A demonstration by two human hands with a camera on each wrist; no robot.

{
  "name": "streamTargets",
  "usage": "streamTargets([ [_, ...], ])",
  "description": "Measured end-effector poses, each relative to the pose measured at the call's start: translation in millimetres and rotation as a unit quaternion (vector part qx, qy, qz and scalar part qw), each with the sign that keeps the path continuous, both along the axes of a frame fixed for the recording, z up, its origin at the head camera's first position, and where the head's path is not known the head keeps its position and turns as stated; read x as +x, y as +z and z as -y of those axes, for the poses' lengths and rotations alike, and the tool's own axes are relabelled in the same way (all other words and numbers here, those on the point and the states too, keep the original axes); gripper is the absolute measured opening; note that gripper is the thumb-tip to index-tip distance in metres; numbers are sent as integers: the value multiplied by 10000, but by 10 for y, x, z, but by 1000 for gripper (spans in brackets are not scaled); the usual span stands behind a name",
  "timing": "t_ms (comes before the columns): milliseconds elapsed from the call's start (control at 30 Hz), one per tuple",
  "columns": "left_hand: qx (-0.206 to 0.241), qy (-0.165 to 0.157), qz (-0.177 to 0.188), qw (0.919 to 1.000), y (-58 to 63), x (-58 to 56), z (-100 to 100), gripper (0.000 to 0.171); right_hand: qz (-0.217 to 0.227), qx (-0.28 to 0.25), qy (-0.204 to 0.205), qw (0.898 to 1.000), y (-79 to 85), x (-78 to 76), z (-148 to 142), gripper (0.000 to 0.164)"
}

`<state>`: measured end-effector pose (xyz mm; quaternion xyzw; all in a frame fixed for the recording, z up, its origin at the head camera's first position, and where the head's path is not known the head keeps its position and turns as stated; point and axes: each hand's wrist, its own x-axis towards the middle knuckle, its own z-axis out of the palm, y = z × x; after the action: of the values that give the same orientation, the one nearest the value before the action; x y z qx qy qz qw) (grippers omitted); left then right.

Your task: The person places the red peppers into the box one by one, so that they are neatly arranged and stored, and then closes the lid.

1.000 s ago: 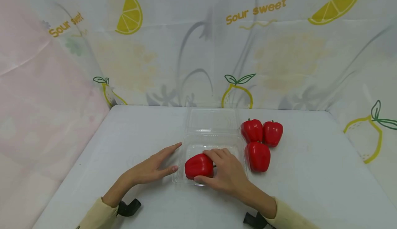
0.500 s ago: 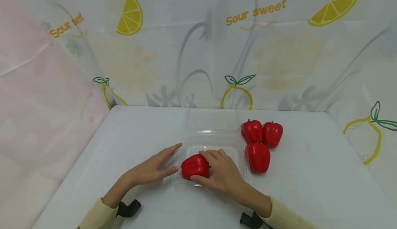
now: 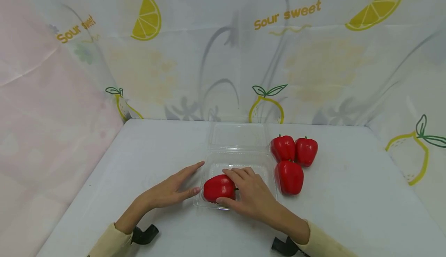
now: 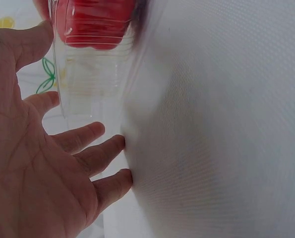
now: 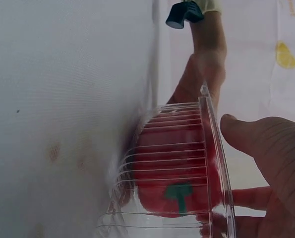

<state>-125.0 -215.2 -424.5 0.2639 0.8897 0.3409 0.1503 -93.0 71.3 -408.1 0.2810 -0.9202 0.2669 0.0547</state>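
Note:
A red bell pepper (image 3: 219, 188) with a green stem lies on its side in the left front part of a clear plastic clamshell container (image 3: 256, 179). My right hand (image 3: 252, 193) reaches over the container from the right, its thumb and fingers spread at the pepper's stem end. In the right wrist view the thumb (image 5: 241, 134) stands above the rim, apart from the pepper. My left hand (image 3: 170, 189) holds nothing; its spread fingers and thumb are right at the container's left edge. Three more red bell peppers, a back left one (image 3: 283, 148), a back right one (image 3: 306, 151) and a front one (image 3: 290, 177), stand grouped right of the container.
The container's clear lid (image 3: 238, 135) lies folded back toward the rear of the white table (image 3: 348, 195). A lemon-print cloth (image 3: 195, 55) hangs behind the table, and a pink cloth (image 3: 45, 133) hangs at the left.
The pepper in my right hand has shifted left and settled lower in the container. Most recently the right hand has eased slightly back from it. My left hand stays in place.

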Motion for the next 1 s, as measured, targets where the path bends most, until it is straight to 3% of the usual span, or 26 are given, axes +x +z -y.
streamTargets([
  [333,-75,77,17,9999,-4,1,-11,79,-27,191,-345,9992,116,9,-145,73],
  [733,-125,83,-5,9999,3,10,5,78,-596,36,-742,9955,221,-45,-467,72],
  [1000,-116,34,-35,9999,12,6,-5,78,-563,13,-1096,9924,277,-70,-684,71],
])
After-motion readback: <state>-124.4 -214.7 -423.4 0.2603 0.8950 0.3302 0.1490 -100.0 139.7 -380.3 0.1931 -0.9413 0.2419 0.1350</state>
